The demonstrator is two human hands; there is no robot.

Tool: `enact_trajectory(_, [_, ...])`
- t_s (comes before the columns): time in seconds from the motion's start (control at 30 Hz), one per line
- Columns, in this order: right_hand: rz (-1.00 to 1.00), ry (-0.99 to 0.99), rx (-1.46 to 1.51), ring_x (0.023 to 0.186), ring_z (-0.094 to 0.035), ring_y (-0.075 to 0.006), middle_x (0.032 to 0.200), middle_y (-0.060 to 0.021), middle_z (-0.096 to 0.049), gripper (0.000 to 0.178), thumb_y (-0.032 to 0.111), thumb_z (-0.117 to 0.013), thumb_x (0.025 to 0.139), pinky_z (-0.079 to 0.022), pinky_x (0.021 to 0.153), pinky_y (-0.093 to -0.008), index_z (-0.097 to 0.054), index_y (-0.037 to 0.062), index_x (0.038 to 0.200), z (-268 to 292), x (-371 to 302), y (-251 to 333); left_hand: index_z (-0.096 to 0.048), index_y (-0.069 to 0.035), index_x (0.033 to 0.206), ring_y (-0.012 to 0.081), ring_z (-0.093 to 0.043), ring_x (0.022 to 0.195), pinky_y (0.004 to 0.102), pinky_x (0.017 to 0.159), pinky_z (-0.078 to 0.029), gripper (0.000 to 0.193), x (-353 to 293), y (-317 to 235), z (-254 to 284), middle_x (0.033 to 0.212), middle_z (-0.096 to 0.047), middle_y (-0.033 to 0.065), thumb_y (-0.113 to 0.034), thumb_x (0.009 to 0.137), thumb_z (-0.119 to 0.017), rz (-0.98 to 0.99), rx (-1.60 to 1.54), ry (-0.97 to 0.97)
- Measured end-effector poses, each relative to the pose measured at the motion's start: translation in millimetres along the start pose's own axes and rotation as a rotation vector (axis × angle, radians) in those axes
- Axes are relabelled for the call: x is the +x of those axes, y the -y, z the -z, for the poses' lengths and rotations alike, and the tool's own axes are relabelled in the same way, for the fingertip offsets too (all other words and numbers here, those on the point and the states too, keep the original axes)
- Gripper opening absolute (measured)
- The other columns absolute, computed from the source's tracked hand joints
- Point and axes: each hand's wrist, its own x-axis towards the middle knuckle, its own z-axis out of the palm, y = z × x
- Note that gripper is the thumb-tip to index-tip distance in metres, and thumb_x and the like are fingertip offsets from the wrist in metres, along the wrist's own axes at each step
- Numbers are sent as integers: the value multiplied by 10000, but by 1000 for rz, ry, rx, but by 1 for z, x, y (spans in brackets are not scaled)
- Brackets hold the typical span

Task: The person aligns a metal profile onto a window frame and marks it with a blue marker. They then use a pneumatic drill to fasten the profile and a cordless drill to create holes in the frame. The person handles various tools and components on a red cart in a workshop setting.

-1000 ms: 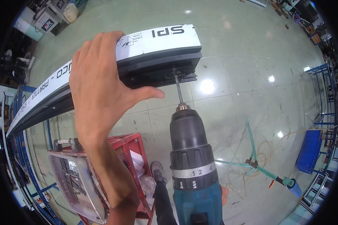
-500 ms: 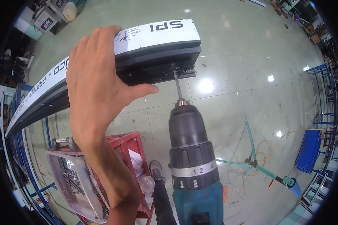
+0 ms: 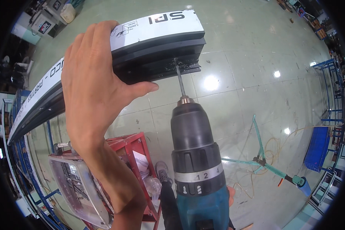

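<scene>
A long dark window-frame profile (image 3: 153,61) with white printed film along its top runs from the far left to the upper middle. My left hand (image 3: 90,76) is closed over it near its right end, fingers across the film and thumb beneath the dark side. A teal and black power drill (image 3: 197,168) points away from me at the lower middle. Its thin bit (image 3: 181,80) meets the profile's dark side close to the cut end, among small shavings. Of my right hand (image 3: 230,195), only a little shows beside the drill body; the drill hides the rest of its grip.
Below my left arm stands a red metal cart (image 3: 140,142) with a clear plastic bin (image 3: 59,172) of metal pieces. A green tripod stand (image 3: 260,163) and a loose hose (image 3: 249,191) are on the floor at right. Farther right sits a blue crate (image 3: 316,149).
The profile and my left hand sit slightly higher and farther left in view. The drill bit stays against the same shavings-strewn spot.
</scene>
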Motion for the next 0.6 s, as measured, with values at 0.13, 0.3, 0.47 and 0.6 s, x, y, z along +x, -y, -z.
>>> enact_trajectory(0.13, [-10, -6, -2, 702, -686, -300, 888, -183, -713, 352, 78, -752, 808, -566, 633, -367, -660, -66, 1117, 1, -4, -5, -574, -19, 1303, 385, -632, 1102, 450, 964, -495, 1012, 0, 3, -3, 1157, -662, 173, -321, 439, -1007, -51, -3, -21])
enact_trajectory(0.3, [-17, -12, 12, 705, -693, -298, 872, -183, -714, 348, 66, -764, 782, -566, 638, -364, -666, -78, 1083, -1, -7, -16, -569, -6, 1322, 353, -679, 1062, 432, 944, -528, 1001, -3, 6, -12, 1137, -687, 194, -292, 473, -1017, -116, -53, -39])
enact_trajectory(0.47, [-17, -2, 38, 708, -699, -296, 856, -183, -716, 344, 54, -777, 755, -566, 642, -362, -673, -91, 1050, -1, -3, -26, -575, 7, 1325, 290, -735, 998, 385, 912, -582, 931, -3, 5, -13, 1097, -731, 181, -211, 526, -1001, -76, -211, 40])
enact_trajectory(0.6, [-20, -3, 48, 710, -704, -294, 844, -182, -717, 341, 44, -787, 734, -565, 646, -360, -678, -101, 1023, 3, -7, -31, -570, 14, 1335, 281, -755, 938, 373, 863, -613, 902, -4, 7, -20, 1079, -740, 182, -177, 560, -988, -42, -305, 111])
